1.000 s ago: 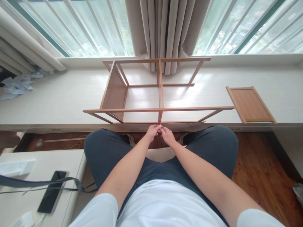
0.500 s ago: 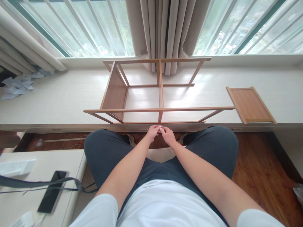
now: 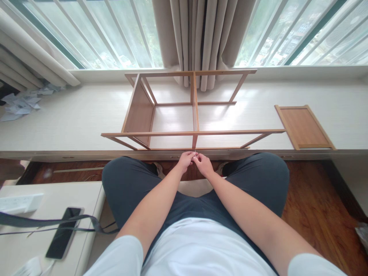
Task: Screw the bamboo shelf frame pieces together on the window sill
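Almost nothing has shifted since a second ago: the two hands stay pressed together at the near edge of the ledge, having crept only slightly toward the frame.

A long pale window ledge (image 3: 71, 115) runs left to right under tall barred windows, with a beige curtain (image 3: 201, 38) hanging at the far middle. On the ledge stands an open wooden shelf frame (image 3: 192, 133), lying lengthwise. It has two bays split by a central divider; a solid panel closes the left end, and both bays hold nothing but the ledge surface seen through them. To the right of the frame, well apart, a loose wooden panel (image 3: 301, 126) lies flat. At the far left of the ledge sits a small heap of crumpled paper (image 3: 20, 103).

A seated person in dark trousers and a white top faces the frame. The left hand (image 3: 185, 160) and right hand (image 3: 203, 164) meet just below the divider's near end. Their fingers are pinched narrow around a tiny pale piece (image 3: 196, 155), too small to identify.

Near left, a white side table (image 3: 86, 199) carries a black phone (image 3: 63, 232), a dark strap (image 3: 43, 222) and a white power strip (image 3: 20, 203).
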